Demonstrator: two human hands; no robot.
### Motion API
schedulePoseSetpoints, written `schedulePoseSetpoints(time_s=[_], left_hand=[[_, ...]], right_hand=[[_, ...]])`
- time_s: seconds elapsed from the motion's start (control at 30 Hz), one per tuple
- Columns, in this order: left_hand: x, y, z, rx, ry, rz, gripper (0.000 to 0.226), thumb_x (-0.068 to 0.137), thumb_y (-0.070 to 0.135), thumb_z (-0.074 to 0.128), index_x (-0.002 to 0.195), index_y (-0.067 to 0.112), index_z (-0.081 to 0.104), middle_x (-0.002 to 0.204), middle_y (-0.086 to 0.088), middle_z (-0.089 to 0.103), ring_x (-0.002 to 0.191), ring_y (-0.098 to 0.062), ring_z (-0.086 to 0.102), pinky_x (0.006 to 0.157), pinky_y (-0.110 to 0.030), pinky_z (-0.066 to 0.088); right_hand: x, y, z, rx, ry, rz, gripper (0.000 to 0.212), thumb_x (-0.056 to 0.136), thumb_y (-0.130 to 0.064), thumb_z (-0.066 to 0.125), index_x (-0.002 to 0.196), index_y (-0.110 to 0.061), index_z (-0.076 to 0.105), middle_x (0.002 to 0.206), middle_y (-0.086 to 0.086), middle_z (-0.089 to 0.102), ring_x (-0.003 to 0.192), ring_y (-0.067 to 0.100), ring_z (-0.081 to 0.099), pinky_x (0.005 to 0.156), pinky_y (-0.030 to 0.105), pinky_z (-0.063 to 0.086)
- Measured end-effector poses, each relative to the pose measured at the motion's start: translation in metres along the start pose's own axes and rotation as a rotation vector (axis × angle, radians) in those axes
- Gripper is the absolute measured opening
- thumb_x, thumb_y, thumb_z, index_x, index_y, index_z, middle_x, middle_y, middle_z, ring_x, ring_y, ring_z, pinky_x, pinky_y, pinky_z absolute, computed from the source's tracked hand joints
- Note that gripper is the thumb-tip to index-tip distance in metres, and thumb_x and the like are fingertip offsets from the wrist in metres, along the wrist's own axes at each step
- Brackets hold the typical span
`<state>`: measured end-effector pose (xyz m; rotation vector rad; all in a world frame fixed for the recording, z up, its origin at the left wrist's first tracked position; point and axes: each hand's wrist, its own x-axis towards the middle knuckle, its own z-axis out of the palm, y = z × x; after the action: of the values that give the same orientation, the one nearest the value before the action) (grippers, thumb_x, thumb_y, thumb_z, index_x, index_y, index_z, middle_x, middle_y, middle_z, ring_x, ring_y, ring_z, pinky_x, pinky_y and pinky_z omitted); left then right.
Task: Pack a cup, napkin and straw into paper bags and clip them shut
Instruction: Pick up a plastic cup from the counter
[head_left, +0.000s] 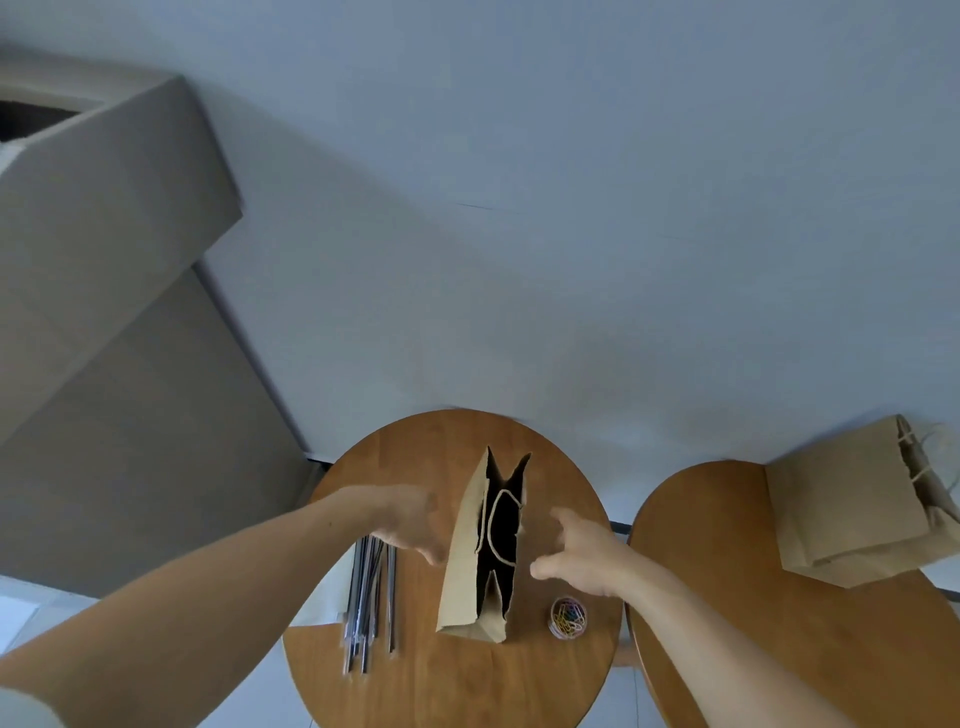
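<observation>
Open bag (462, 571) stands upright mid bench (467, 675). L hand (410, 525) & R hand (582, 556) spread either side, holding nothing; contact w/ bag unclear.
Risk: one-sided nudge tips the light bag.
Count: bags 2, incl. 2nd bag (852, 509) lying on the bench to the R; clip jar (569, 617) 1; straws (369, 597) several, not countable; cup 0 seen.

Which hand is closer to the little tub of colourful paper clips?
Right. The right hand is just beyond the paper clips; the left hand is across the open bag.
</observation>
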<state>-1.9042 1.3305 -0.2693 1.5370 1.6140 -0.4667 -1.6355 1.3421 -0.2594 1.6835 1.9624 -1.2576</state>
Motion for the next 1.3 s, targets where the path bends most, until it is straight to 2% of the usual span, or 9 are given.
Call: schedulePoseSetpoints(time_s=[0.1,0.3,0.57,0.67,0.73,0.83,0.97,1.13,1.3], left_hand=[[-0.017,0.002,-0.031,0.081,0.100,-0.036,0.077,0.080,0.046,0.068,0.143,0.011,0.041,0.126,-0.008,0.062,0.101,-0.022,0.062,0.087,-0.037,0.053],[-0.078,-0.005,-0.109,0.111,0.454,-0.109,0.063,0.092,0.044,0.057,0.147,0.019,0.037,0.143,-0.003,0.050,0.126,-0.026,0.051,0.101,-0.039,0.045],[-0.205,-0.083,-0.198,0.119,0.790,-0.239,0.058,0.089,0.046,0.057,0.141,0.024,0.045,0.141,0.000,0.052,0.126,-0.027,0.051,0.099,-0.039,0.045],[-0.243,-0.126,-0.217,0.158,0.851,-0.270,0.046,0.086,0.046,0.055,0.125,0.022,0.054,0.124,0.000,0.059,0.109,-0.028,0.057,0.084,-0.039,0.050],[-0.267,-0.157,-0.229,0.145,0.897,-0.276,0.049,0.087,0.048,0.054,0.131,0.026,0.052,0.126,0.004,0.056,0.106,-0.024,0.057,0.082,-0.036,0.049],[-0.300,-0.208,-0.249,0.122,0.987,-0.288,0.055,0.087,0.052,0.054,0.137,0.029,0.048,0.132,0.005,0.055,0.113,-0.023,0.056,0.089,-0.036,0.047],[-0.328,-0.275,-0.264,0.112,1.032,-0.317,0.057,0.088,0.054,0.056,0.138,0.029,0.047,0.135,0.006,0.053,0.120,-0.024,0.052,0.084,-0.035,0.041],[-0.341,-0.336,-0.266,0.091,1.018,-0.305,0.053,0.087,0.050,0.056,0.134,0.027,0.050,0.126,0.005,0.057,0.101,-0.020,0.051,0.076,-0.033,0.041],[-0.339,-0.371,-0.263,0.068,0.998,-0.250,0.055,0.088,0.049,0.055,0.137,0.024,0.050,0.126,0.003,0.058,0.107,-0.020,0.056,0.082,-0.034,0.048]], right_hand=[[0.001,-0.022,-0.037,-0.098,0.091,-0.065,0.084,0.085,-0.034,0.061,0.156,-0.024,0.017,0.161,0.002,0.027,0.143,0.025,0.035,0.110,0.039,0.040],[0.011,-0.124,-0.108,-0.293,0.249,-0.350,0.061,0.092,-0.032,0.054,0.150,-0.020,0.035,0.154,0.002,0.036,0.139,0.021,0.039,0.112,0.035,0.035],[-0.010,-0.313,-0.133,-0.438,0.377,-0.706,0.059,0.090,-0.035,0.060,0.145,-0.018,0.044,0.149,0.003,0.045,0.134,0.020,0.046,0.108,0.032,0.037],[-0.018,-0.371,-0.128,-0.458,0.409,-0.771,0.057,0.089,-0.034,0.061,0.143,-0.019,0.047,0.147,0.003,0.047,0.132,0.020,0.047,0.106,0.030,0.038],[-0.022,-0.406,-0.124,-0.452,0.430,-0.801,0.056,0.089,-0.033,0.061,0.142,-0.019,0.049,0.146,0.002,0.048,0.131,0.019,0.048,0.104,0.029,0.038],[-0.024,-0.462,-0.117,-0.432,0.475,-0.842,0.053,0.089,-0.032,0.061,0.140,-0.020,0.050,0.144,0.000,0.051,0.129,0.018,0.050,0.100,0.028,0.039],[-0.018,-0.550,-0.093,-0.447,0.491,-0.926,0.050,0.087,-0.033,0.063,0.135,-0.020,0.056,0.138,0.000,0.056,0.122,0.016,0.055,0.096,0.026,0.041],[0.011,-0.644,-0.055,-0.520,0.365,-0.889,0.065,0.076,-0.046,0.071,0.135,-0.025,0.053,0.136,-0.004,0.056,0.119,0.016,0.054,0.098,0.033,0.045],[0.050,-0.697,-0.027,-0.648,0.320,-0.795,0.092,0.062,-0.064,0.068,0.143,-0.029,0.042,0.141,-0.005,0.049,0.120,0.019,0.051,0.093,0.037,0.046]])
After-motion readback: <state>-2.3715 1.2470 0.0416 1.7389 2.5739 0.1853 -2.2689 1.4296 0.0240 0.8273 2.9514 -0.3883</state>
